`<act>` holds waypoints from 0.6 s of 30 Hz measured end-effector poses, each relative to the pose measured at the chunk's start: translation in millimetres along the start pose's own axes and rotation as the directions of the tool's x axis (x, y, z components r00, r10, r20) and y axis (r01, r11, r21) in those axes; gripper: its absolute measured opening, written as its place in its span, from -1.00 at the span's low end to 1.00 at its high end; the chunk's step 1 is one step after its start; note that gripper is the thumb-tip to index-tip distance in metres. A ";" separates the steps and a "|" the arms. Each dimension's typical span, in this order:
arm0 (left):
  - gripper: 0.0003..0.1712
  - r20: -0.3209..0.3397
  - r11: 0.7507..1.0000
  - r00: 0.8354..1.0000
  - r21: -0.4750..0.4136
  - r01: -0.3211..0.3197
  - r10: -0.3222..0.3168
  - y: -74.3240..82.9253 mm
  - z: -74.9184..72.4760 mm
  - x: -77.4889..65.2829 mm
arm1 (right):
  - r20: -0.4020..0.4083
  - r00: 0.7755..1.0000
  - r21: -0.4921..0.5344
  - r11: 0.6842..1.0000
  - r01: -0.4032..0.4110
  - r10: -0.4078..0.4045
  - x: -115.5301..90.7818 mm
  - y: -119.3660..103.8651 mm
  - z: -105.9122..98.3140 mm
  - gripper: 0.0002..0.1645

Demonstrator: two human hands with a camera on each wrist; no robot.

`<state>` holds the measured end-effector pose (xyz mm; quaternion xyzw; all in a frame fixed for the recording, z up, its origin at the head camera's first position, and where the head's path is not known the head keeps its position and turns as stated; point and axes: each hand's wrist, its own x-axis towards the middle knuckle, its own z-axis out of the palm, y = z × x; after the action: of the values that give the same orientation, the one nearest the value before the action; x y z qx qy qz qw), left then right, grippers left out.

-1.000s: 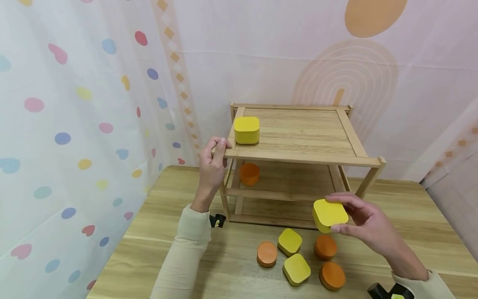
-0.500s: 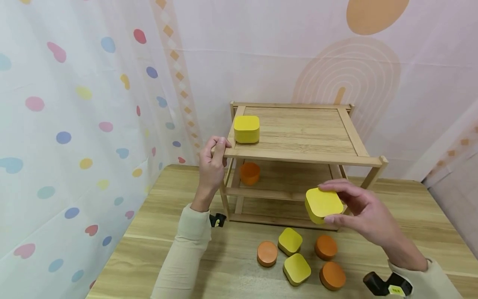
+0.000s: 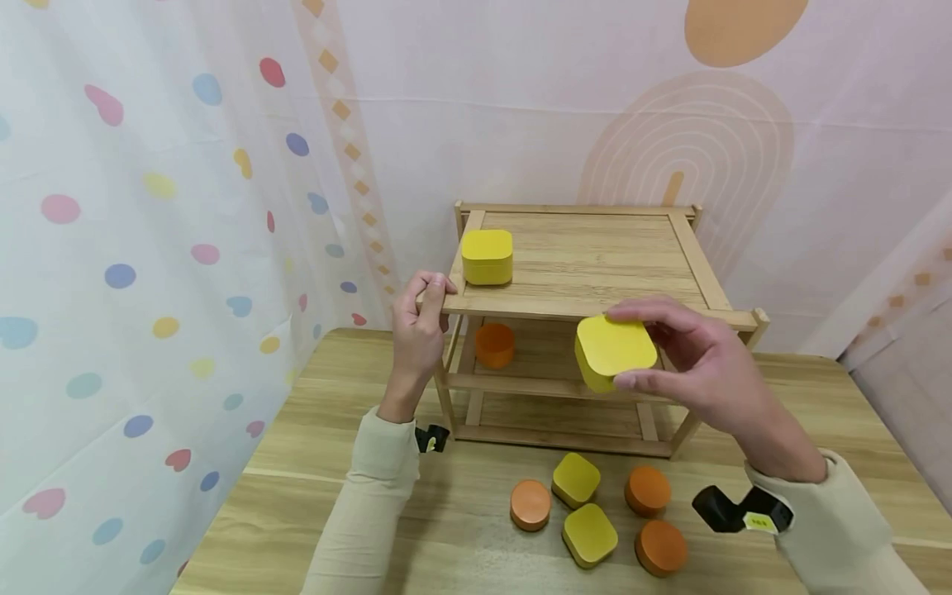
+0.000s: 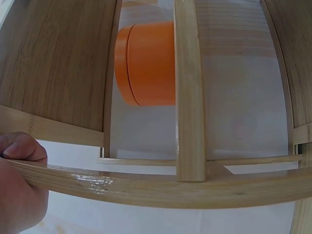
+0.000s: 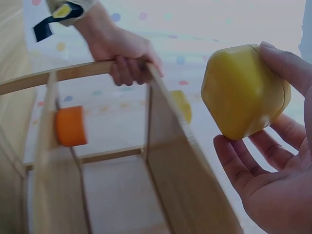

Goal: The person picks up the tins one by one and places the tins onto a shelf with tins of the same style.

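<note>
So my right hand has a smooth yellow square box with rounded corners, thumb on the side nearer me, fingers on the far side, so yeah, pinched pretty securely. It's tilted a bit and up in the air in front of the three-tier light wooden shelf, not touching it.

My left hand is clamped on the front left corner of that shelf's top frame, fingers curled round the rail.

Just beyond those fingers, a matching yellow box sits flat on the left end of the top tier. One level down, also on the left, there's a round orange lidded container.

The rest is on the wood-grain table in front of the shelf: a pale orange round tub on the left, a yellow block next to it with a nearer yellow block in the middle, then a dark orange round tub and a nearer dark orange tub on the right. Behind it all hangs a pale patterned curtain, with coloured dots down the left side.
</note>
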<state>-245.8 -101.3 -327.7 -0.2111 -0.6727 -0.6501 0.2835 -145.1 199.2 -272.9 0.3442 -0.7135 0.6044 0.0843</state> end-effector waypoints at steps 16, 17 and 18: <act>-0.62 0.000 1.000 1.000 -0.006 0.005 -0.005 -1.8 2.6 0.3 | -0.088 0.988 0.006 0.992 -0.128 0.128 48.6 -3.9 9.1 -0.44; -0.62 0.002 1.000 1.000 -0.003 0.004 -0.004 -1.4 2.8 0.4 | -0.099 0.986 -0.005 0.991 -0.135 0.134 51.1 -3.5 9.1 -0.44; -0.62 0.005 1.000 1.000 -0.002 0.002 -0.002 -1.4 2.9 0.4 | -0.112 0.984 -0.019 0.990 -0.143 0.140 53.8 -2.8 8.9 -0.45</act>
<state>-247.3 -98.5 -328.4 -0.2123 -0.6731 -0.6503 0.2809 -181.1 169.9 -244.0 0.2576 -0.7385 0.6173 0.0852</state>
